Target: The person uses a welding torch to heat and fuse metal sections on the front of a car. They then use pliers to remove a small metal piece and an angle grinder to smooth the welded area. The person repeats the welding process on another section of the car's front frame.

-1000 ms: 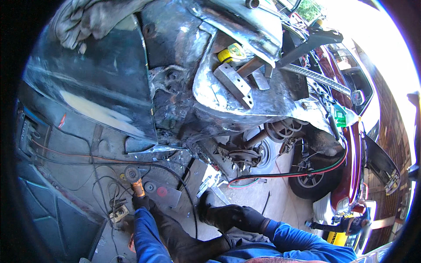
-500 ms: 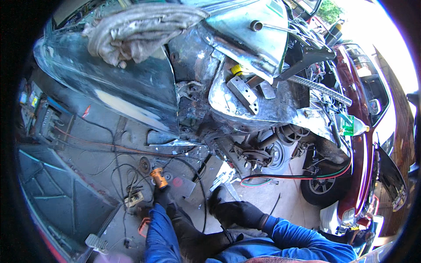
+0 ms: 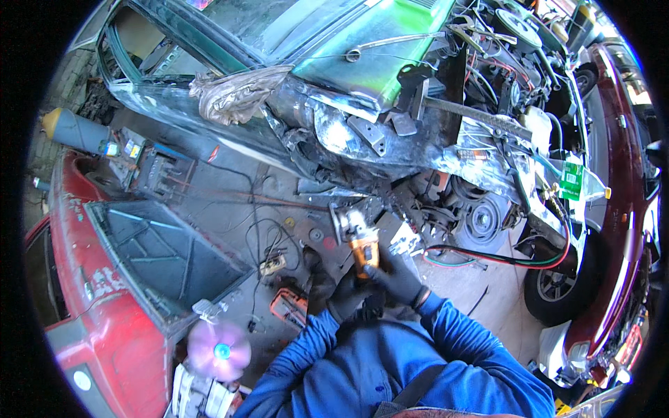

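My left hand [image 3: 345, 297] and right hand [image 3: 401, 279] have fingers wrapped round the orange angle grinder [image 3: 362, 244], above the floor [image 3: 456, 299]. Likely rigid, front-heavy: grip the housing [image 3: 365, 255], clear of the disc [image 3: 337, 224].

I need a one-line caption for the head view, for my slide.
Gloved left hand and right hand hold a grinder in front of a partly dismantled green car.

Count: 2 gloved hands [image 3: 345, 297], 1 angle grinder [image 3: 365, 253].
Also: 1 purple fan [image 3: 222, 350], 1 grey rag [image 3: 233, 99], 1 green-labelled bottle [image 3: 573, 180], 1 drilled metal block [image 3: 367, 135].
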